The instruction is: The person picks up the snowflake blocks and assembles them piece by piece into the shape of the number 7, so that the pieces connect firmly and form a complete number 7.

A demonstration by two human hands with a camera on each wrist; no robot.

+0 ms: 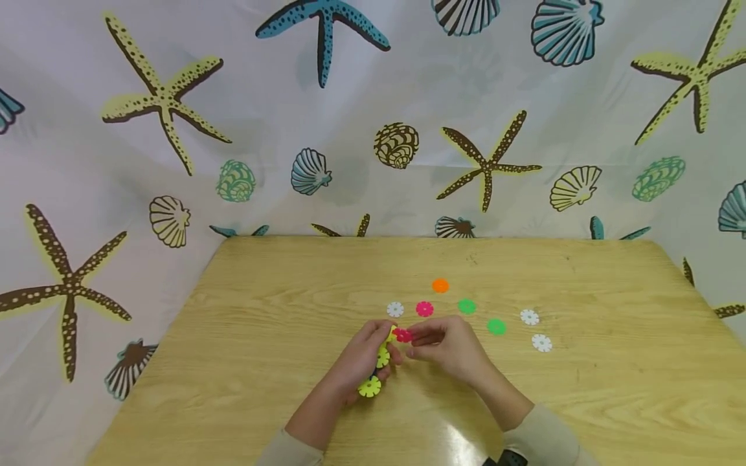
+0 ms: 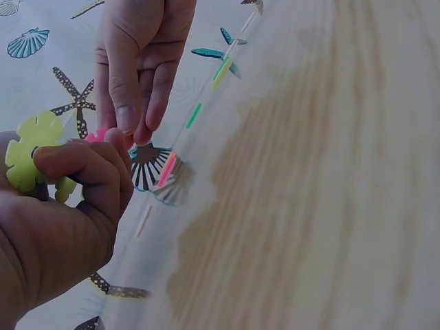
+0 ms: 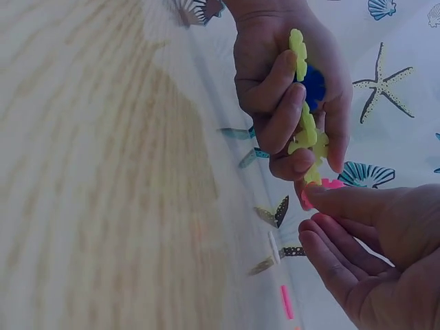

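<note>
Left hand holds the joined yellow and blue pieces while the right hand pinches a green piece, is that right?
Not quite: the right hand pinches a pink piece, not green, as the head view shows. The left hand does hold the joined yellow and blue pieces.

Your head view faces forward and down over the table (image 1: 262, 304), wrist views look from lower, closer, tilted, all sharing your left hand (image 1: 362, 357) and right hand (image 1: 450, 346)

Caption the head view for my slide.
Left grip holds a mostly yellow disc chain; right grip touches the adjoining pink disc.
</note>
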